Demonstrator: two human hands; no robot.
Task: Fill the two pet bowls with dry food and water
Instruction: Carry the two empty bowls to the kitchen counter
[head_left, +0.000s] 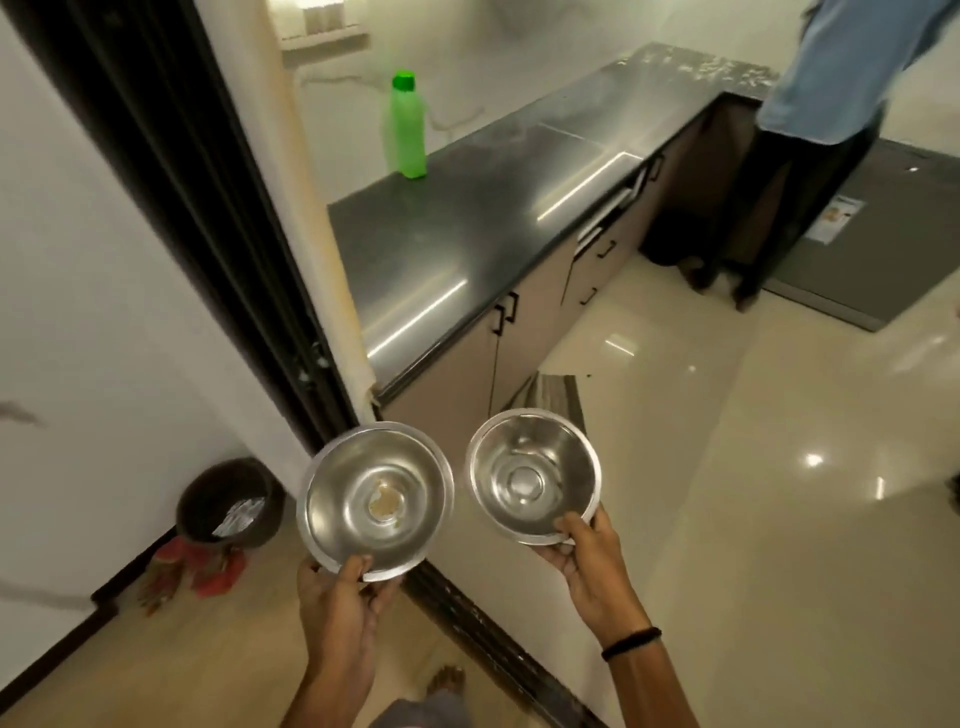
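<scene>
Left of the doorframe: I see a dark round bin (228, 501) on the floor against the white wall, with a red cloth (205, 569) lying at its foot.
Doorframe: black doorframe (171, 208), running from the top left down to the lower middle; I take it as my landmark.
Left hand: my left hand (340, 597) is low, just over the foot of the doorframe, thumb on the near rim and fingers underneath, pinching the larger bowl.
Larger bowl: steel larger bowl (374, 499), held in the air in front of the doorframe, mouth up, with only a small brownish smear at its bottom.
Smaller bowl: steel smaller bowl (535, 475), just right of the larger bowl and apart from it, right of the doorframe, held above the floor, nothing in it that I can see.
Right hand: my right hand (589, 564), with a black band on the wrist, has its thumb pressed over the near rim and its fingers under, gripping the smaller bowl.
Counter: dark glossy counter (467, 234), beyond the doorframe, well past both bowls.
Bottle: green bottle (407, 127), upright on the counter's back edge, near the doorframe, cap on.
Far right of the doorframe: a person in a blue shirt (841, 78) stands at the counter's far end.
</scene>
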